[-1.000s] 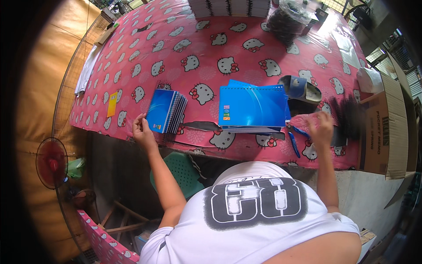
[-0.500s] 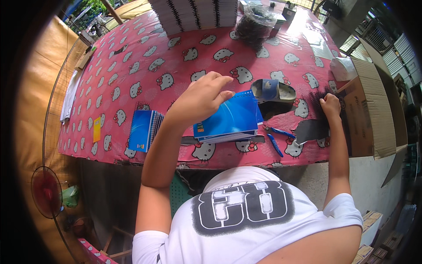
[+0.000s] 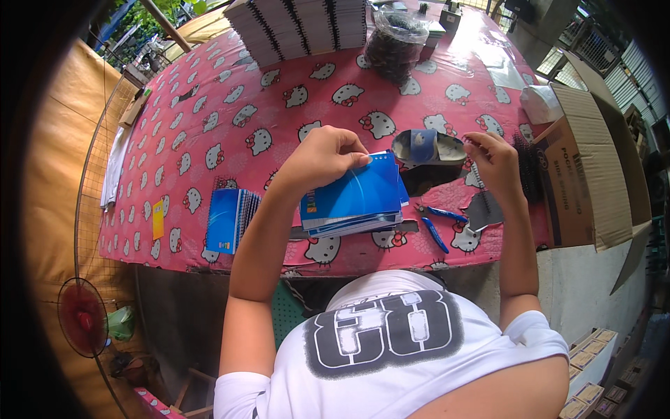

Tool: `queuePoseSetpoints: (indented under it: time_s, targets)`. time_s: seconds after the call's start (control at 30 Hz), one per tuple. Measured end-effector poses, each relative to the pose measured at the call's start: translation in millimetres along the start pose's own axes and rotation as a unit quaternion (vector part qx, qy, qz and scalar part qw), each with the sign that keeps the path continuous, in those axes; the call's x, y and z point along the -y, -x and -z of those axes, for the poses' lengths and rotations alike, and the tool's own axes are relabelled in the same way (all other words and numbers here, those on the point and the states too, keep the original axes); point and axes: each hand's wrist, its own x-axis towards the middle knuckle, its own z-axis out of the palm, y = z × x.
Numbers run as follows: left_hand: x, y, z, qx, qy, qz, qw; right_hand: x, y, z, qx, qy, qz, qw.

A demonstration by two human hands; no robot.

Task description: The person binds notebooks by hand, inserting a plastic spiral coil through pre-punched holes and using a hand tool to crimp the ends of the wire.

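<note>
A pile of blue-covered notebooks [image 3: 356, 195] lies on the table in front of me. My left hand [image 3: 324, 157] is closed on the top notebook's far edge, thumb on the cover and fingers behind it. Level with it to the right, my right hand [image 3: 495, 157] is raised in a pinch; what its fingertips hold, if anything, is too small to make out. Between the hands rests a slide sandal [image 3: 427, 146] with a blue strap. Blue-handled pliers [image 3: 436, 230] lie to the right of the pile, next to a black sheet [image 3: 483, 209].
Spiral-bound notebooks [image 3: 230, 218] are stacked on the left, near a yellow card [image 3: 158, 220]. Black coils [image 3: 528, 164] sit against an open cardboard box [image 3: 579, 167] on the right. Farther back stand tall piles of bound books [image 3: 300, 31] and a plastic bag of black coils [image 3: 396, 49].
My right hand has come away from the black coils by the box, moving left toward the sandal. My left hand has lowered onto the top notebook's edge and taken hold.
</note>
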Motion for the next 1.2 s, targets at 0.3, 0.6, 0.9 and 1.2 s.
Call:
queuePoseSetpoints:
  time_s: [0.3,0.6,0.9,1.2]
  targets:
    - [-34.0,28.3,-0.4,-0.246,-0.069,-0.157,0.954,27.9,5.4,1.5,0.060,-0.098,0.051,0.992]
    - [-39.3,77.6,-56.5,-0.436,-0.228,-0.173,0.853,105.9,40.4,5.0,0.383,-0.520,-0.146,0.749]
    - [-33.8,72.5,-56.3,-0.460,-0.180,-0.215,0.843,98.7,12.7,5.1,0.189,-0.280,0.039,0.940]
    - [-32.7,78.2,-56.5,-0.441,-0.152,-0.220,0.857,118.0,-3.4,-2.8,0.068,-0.143,0.189,0.969]
